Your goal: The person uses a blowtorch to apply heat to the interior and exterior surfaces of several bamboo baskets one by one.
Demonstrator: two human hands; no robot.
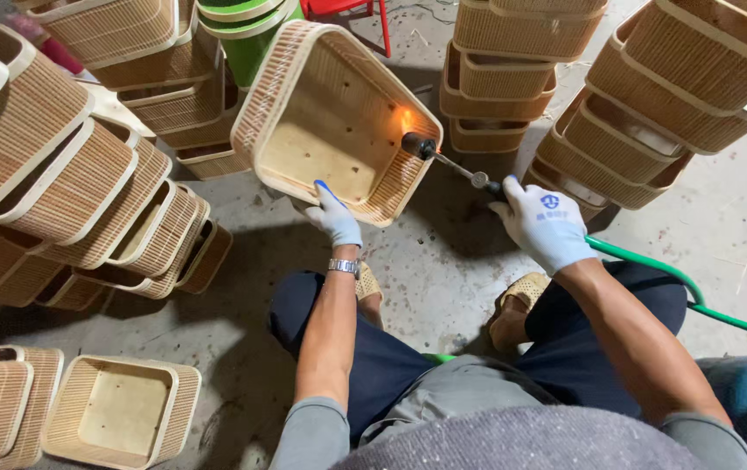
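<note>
My left hand (pixel 334 216), in a white glove with a wristwatch, grips the near rim of a square woven bamboo basket (pixel 304 96) and tilts its opening toward me. My right hand (pixel 543 226), also gloved, holds a gas torch (pixel 447 161) whose dark nozzle points at the basket's right inner wall. A small orange flame (pixel 405 118) burns against that wall. A green hose (pixel 695 300) runs from the torch past my right knee.
Stacks of similar woven baskets stand at the left (pixel 69 191), at the back (pixel 499 78) and at the right (pixel 678 87). Two more baskets (pixel 121 409) lie on the concrete floor at the lower left. Green containers (pixel 247 26) sit behind.
</note>
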